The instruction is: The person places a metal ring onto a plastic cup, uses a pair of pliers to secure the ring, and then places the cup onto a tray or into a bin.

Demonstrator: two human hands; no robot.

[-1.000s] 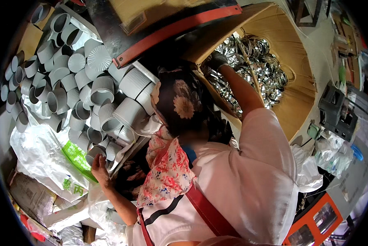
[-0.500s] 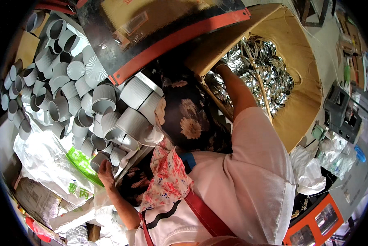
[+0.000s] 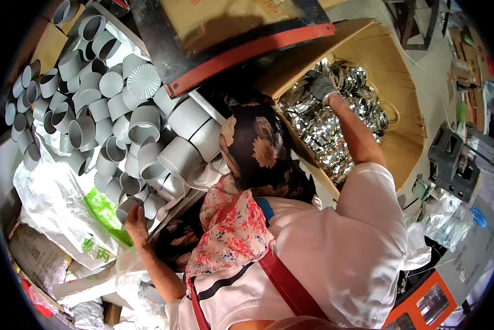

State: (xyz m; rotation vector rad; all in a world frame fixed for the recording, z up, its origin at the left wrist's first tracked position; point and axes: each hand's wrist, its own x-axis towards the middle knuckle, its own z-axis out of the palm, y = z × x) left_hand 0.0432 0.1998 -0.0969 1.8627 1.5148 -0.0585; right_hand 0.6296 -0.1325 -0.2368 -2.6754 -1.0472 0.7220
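Observation:
My left hand (image 3: 137, 226) is bare, its fingers closed at the rim of a grey ribbed plastic cup (image 3: 125, 209) at the near end of a heap. Several like it, grey ribbed cups (image 3: 144, 124), lie piled on the left, some with open mouths showing, others with fluted round bases. Over on the right, my right hand (image 3: 320, 87), in a dark glove, reaches into a large cardboard box (image 3: 403, 71). Beneath it lies a mass of shiny metal rings or bands (image 3: 326, 135). The glove's fingers blend into the pile, so I cannot see whether they grip any.
A dark panel with a red curved edge (image 3: 252, 52) stands ahead between cups and box. White plastic bags (image 3: 54, 203) lie left under the cups. Dark flowered cloth (image 3: 260, 146) covers my lap. At right are a grey plastic housing (image 3: 456, 159) and an orange-framed thing (image 3: 423, 302).
My right hand has moved right and nearer over the metal pile. A tan strip across that pile no longer shows. My left hand stays at the cup; the view has shifted slightly.

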